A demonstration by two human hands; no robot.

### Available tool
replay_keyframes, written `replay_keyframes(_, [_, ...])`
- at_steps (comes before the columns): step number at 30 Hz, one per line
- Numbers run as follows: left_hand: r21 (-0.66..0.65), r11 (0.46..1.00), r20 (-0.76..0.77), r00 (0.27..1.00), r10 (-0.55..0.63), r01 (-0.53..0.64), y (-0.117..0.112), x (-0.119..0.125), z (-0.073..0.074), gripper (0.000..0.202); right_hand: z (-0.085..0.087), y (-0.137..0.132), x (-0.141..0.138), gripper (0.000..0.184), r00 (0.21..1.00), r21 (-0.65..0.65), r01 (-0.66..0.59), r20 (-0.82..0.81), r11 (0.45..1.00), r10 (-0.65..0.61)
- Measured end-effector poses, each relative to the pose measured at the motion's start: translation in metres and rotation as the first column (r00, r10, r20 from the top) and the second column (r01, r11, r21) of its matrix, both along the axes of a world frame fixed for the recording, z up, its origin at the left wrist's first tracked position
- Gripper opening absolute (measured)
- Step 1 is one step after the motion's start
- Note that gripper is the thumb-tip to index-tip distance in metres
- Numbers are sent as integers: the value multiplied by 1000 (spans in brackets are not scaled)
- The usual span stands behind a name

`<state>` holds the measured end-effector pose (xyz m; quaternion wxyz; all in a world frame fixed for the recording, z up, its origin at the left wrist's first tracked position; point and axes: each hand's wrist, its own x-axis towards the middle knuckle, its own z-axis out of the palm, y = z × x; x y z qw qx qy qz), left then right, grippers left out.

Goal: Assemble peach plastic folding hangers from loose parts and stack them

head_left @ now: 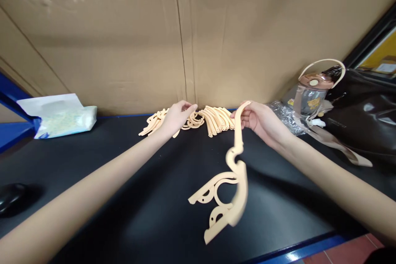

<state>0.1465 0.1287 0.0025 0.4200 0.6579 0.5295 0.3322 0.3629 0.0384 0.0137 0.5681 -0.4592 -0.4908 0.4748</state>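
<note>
Nearest us, cream plastic hanger parts (pixel 216 228) lie flat on the black table (pixel 154 214), in the bare middle where, we judge, either hand could get at them. Off to our left sits a black mouse (pixel 12 198), well out of the way.

Above those parts we have a jointed cream strip (pixel 238 132) in our right hand (pixel 261 121), gripped at its upper end between thumb and fingers; held so high up, its lower half slants down freely, blurred. That half overlaps the flat parts in our view, and we cannot tell whether they join.

Our left hand (pixel 176 118) is half open, with nothing visible in it, over a loose heap of cream pieces (pixel 156 121) and just beside some rings (pixel 195 120). Between the hands, curved arms (pixel 218 120) lie side by side, probably lined up for easy picking.

Beyond stands a cardboard sheet (pixel 139 49), seemingly a backstop. A tissue pack (pixel 68 120) and a bottle (pixel 315 90) keep to the sides, perhaps to spare working room.
</note>
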Motion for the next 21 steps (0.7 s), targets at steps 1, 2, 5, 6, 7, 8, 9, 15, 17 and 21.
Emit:
replay_keyframes(1, [-54, 996, 57, 996, -71, 74, -11, -1, 1, 43, -2, 3, 2, 7, 998, 39, 51, -34, 998, -50])
replay_keyframes(2, [-130, 976, 112, 981, -159, 173, -23, -3, 2, 53, -4, 6, 5, 9, 993, 84, 110, -55, 990, -105])
replay_keyframes(5, [-277, 901, 224, 935, -276, 333, -54, -10, 1, 58, -12, 14, 12, 11, 940, 292, 231, 179, 928, -290])
replay_keyframes(6, [-285, 895, 247, 929, -277, 342, -61, -14, 0, 49, -15, 15, 14, 9, 877, 371, 218, 331, 903, -348])
replay_keyframes(7, [-285, 896, 261, 927, -269, 341, -67, -17, -2, 41, -18, 15, 15, 8, 787, 433, 180, 475, 883, -394])
replay_keyframes(8, [-280, 901, 267, 929, -257, 330, -72, -20, -3, 36, -20, 14, 16, 9, 680, 473, 124, 600, 872, -422])
replay_keyframes(9, [-276, 907, 266, 932, -246, 318, -74, -23, -4, 31, -21, 12, 16, 11, 576, 489, 64, 694, 870, -432])
replay_keyframes(15, [-299, 902, 217, 942, -255, 312, -74, -26, -6, 25, -24, -6, -3, 26, 118, 371, -307, 929, 876, -352])
replay_keyframes(17, [-323, 882, 201, 936, -290, 343, -75, -26, -6, 25, -26, -9, -11, 29, 24, 311, -391, 944, 867, -328])
replay_keyframes(21, [-359, 835, 181, 908, -377, 418, -79, -26, -5, 28, -27, -14, -23, 34, -104, 223, -481, 946, 848, -308])
